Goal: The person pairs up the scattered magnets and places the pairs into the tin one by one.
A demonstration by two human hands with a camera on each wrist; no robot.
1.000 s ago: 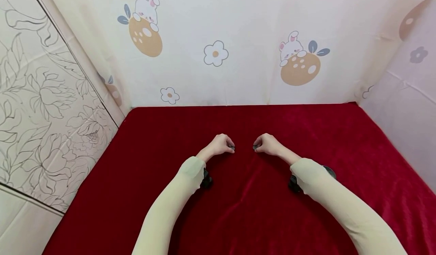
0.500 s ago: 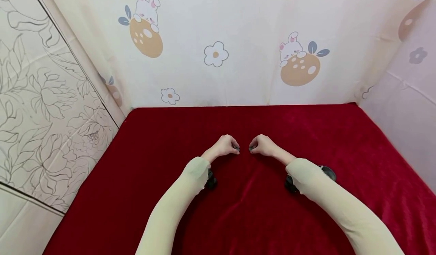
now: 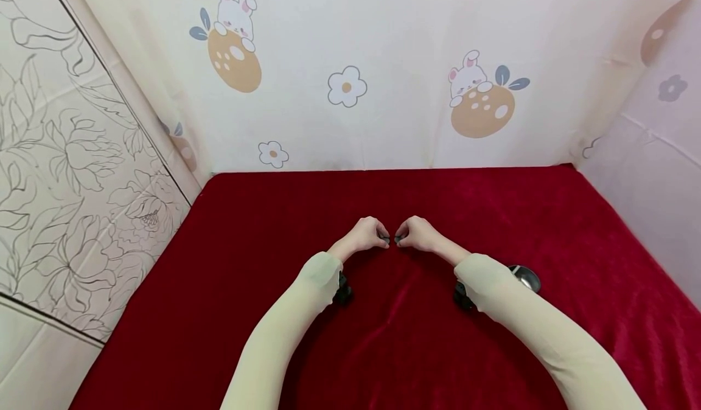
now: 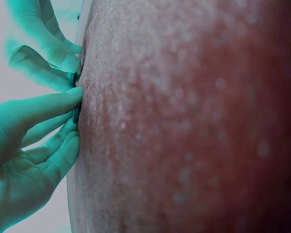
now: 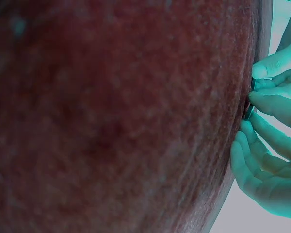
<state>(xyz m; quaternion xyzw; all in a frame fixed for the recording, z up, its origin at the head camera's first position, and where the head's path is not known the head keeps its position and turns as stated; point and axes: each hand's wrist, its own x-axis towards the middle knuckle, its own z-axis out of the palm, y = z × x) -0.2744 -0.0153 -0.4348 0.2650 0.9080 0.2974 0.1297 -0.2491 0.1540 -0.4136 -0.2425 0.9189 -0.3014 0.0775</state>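
Note:
Near the middle of the red cloth, in the head view, my left hand point(image 3: 367, 235) pinches a small dark flat piece point(image 3: 387, 239) between thumb and fingers. Facing it, my right hand point(image 3: 421, 235) pinches a similar small dark piece point(image 3: 398, 239). A narrow gap separates the two pieces there. From the left wrist, the left hand point(image 4: 29, 145) appears below with its thin dark piece point(image 4: 75, 114) held edge-on, close to the cloth. The right wrist view shows the right hand point(image 5: 271, 160) holding its thin dark piece point(image 5: 249, 112). Fingers cover much of both pieces.
A round shiny metal dish point(image 3: 529, 280) with a pale strip at its edge lies partly behind the right sleeve point(image 3: 509, 288). Red cloth point(image 3: 263, 227) covers the table, up to a patterned curtain point(image 3: 400, 124) behind it. Dark wrist cameras point(image 3: 344, 291) sit under both cuffs.
Both hands have moved inward toward each other, each with its dark piece, narrowing the gap between them. More of the metal dish shows beside the right sleeve.

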